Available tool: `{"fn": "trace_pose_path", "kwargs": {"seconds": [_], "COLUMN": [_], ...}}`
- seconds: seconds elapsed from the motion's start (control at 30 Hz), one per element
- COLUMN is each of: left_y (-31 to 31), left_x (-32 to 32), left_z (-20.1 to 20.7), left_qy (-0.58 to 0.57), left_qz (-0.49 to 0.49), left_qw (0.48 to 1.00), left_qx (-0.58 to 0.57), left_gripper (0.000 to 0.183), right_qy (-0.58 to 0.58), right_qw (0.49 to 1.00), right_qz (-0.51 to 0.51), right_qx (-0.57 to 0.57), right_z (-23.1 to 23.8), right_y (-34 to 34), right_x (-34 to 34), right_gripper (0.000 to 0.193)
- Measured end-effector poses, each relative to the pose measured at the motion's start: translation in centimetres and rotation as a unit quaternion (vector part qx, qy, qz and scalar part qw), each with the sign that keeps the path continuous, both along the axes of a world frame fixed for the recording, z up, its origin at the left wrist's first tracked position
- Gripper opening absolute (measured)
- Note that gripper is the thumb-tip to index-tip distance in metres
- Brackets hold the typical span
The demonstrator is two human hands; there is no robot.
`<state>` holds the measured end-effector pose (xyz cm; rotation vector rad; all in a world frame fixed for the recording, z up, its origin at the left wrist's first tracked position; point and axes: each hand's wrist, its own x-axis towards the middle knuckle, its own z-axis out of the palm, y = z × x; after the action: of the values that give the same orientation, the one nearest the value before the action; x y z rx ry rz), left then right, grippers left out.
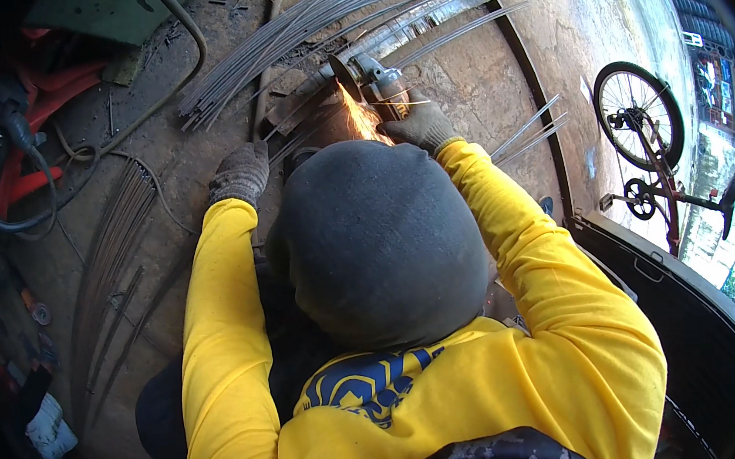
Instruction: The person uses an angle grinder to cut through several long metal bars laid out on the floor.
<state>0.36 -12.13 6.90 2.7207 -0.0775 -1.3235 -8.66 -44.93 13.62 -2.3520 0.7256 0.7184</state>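
My right hand (pixel 421 125), in a grey knit glove, is closed around the body of an angle grinder (pixel 388 83). The grinder's dark disc (pixel 343 78) stands on edge, and orange sparks (pixel 361 118) stream from it toward me. On the left, my gloved left hand (pixel 241 172) is closed on a thin metal rod (pixel 276 131) that points toward the disc. The exact cutting spot is hard to make out among the dark metal and sparks. A dark cloth-covered head (pixel 381 237) hides what lies just below the grinder.
A bundle of thin steel rods (pixel 298 30) fans out beyond the grinder, beside a flat metal bar (pixel 428 23). More rods (pixel 115 243) lie at left, near a cable and a red-orange stand (pixel 27 181). A bicycle (pixel 653 148) is at right, past a dark metal rail (pixel 538 83).
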Motion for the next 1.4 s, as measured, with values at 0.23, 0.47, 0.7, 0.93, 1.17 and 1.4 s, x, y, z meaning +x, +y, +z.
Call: {"fn": "trace_pose_path", "kwargs": {"seconds": [0.23, 0.47, 0.7, 0.93, 1.17, 1.4], "left_y": [-0.2, -0.5, -0.1, -0.1, 1.0, -0.2], "left_x": [0.3, 0.4, 0.0, 0.1, -0.5, -0.5], "left_z": [-0.6, 0.7, -0.3, -1.1, -2.1, -0.1], "left_qy": [0.007, 0.036, 0.016, 0.013, 0.005, 0.011], "left_qz": [-0.004, 0.021, 0.021, 0.0, 0.007, 0.011], "left_qw": [1.0, 0.999, 0.999, 1.0, 1.0, 1.0], "left_qx": [0.007, -0.006, -0.022, -0.014, -0.015, -0.002], "left_gripper": [0.066, 0.064, 0.064, 0.065, 0.067, 0.066], "right_qy": [-0.03, 0.014, -0.005, -0.006, 0.014, 0.012], "right_qw": [0.999, 1.0, 1.0, 1.0, 1.0, 1.0], "right_qz": [0.01, -0.013, 0.006, -0.006, -0.004, -0.015], "right_qx": [-0.011, -0.008, -0.007, 0.0, 0.023, 0.013], "right_z": [-0.8, 0.5, 0.0, -0.4, 0.8, 0.4], "right_y": [-0.4, -0.1, -0.4, -0.5, 0.4, 0.0], "right_x": [0.4, -0.6, -0.5, -0.1, -0.6, 0.0], "right_gripper": [0.093, 0.09, 0.09, 0.09, 0.09, 0.09]}}
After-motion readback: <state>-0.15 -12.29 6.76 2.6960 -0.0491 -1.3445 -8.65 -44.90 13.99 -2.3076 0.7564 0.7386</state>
